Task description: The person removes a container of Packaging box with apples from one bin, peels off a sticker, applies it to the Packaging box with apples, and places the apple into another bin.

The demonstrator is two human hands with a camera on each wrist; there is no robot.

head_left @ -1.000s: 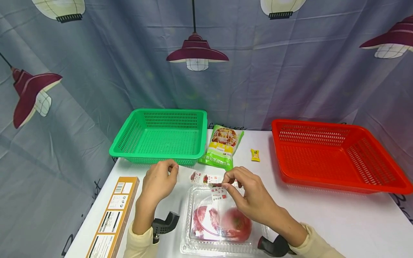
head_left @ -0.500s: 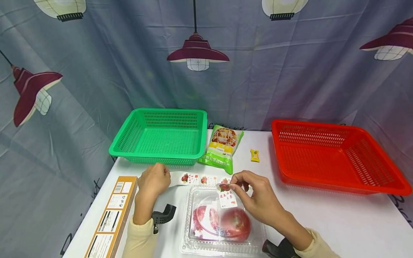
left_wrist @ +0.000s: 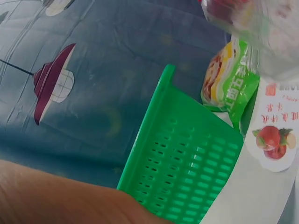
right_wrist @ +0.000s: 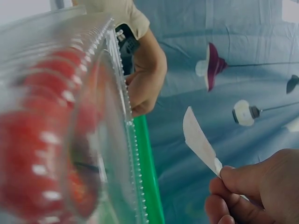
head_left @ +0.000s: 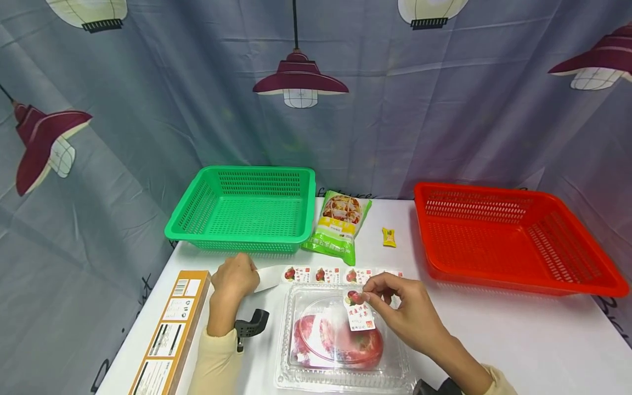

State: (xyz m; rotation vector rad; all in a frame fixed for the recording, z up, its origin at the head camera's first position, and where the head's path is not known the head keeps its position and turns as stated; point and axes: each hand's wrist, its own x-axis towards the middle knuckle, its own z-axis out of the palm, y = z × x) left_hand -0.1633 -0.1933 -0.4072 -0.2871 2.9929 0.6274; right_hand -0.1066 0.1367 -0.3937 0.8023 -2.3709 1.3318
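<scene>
My right hand (head_left: 407, 307) pinches a white sticker (head_left: 360, 314) with a red apple picture between thumb and fingertips. The sticker overlaps the lid of a clear plastic clamshell box (head_left: 288, 351) in the head view; in the right wrist view it shows pale and nearly edge-on, apart from the lid. Red apples (head_left: 338, 345) show inside the closed box. My left hand (head_left: 236, 277), fingers curled, holds the left end of a strip of apple stickers (head_left: 298, 274). That strip stretches rightward behind the box, and its printed part fills the right side of the left wrist view.
Behind the left hand stands a green basket (head_left: 239, 240), with a green food packet (head_left: 340, 225) beside it. A small yellow wrapped packet (head_left: 389, 237) lies before the red basket (head_left: 523, 285). Along the table's left edge lies a long orange-brown box (head_left: 170, 334).
My right hand has peeled the sticker off the strip and moved right and nearer, over the box lid. My left hand has drawn slightly left; the strip now lies stretched out behind the box.
</scene>
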